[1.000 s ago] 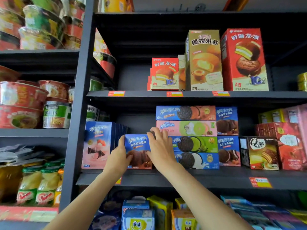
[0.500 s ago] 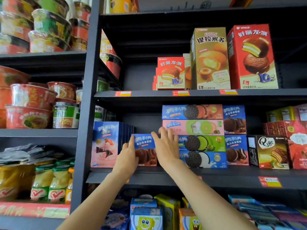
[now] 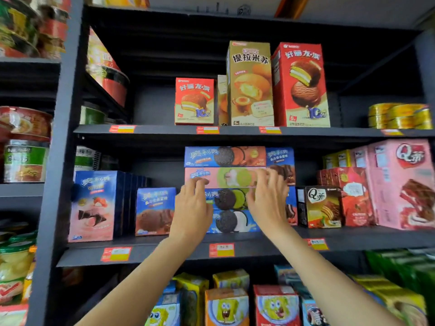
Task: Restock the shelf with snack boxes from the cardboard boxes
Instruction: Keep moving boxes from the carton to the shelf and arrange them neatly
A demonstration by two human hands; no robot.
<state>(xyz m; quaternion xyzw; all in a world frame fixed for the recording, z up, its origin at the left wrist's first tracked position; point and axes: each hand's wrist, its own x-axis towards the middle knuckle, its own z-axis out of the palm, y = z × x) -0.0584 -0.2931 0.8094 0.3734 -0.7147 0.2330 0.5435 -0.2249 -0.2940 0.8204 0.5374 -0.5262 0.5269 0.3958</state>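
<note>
Both hands reaching into middle shelf, working on cookie stack; landmark: stack; left hand lying against stack's left end, fingers curling at pink box; right hand lying on stack's right end, fingers spreading over pink box edge; grip blurred, cannot tell whether clamping or just touching; small blue box standing just left of stack, hands off it; step, by judgement: squaring stack; next calling for even push, then fetching more boxes; no cardboard boxes showing.

A shop: dark shelves of snack boxes with price tags.
</note>
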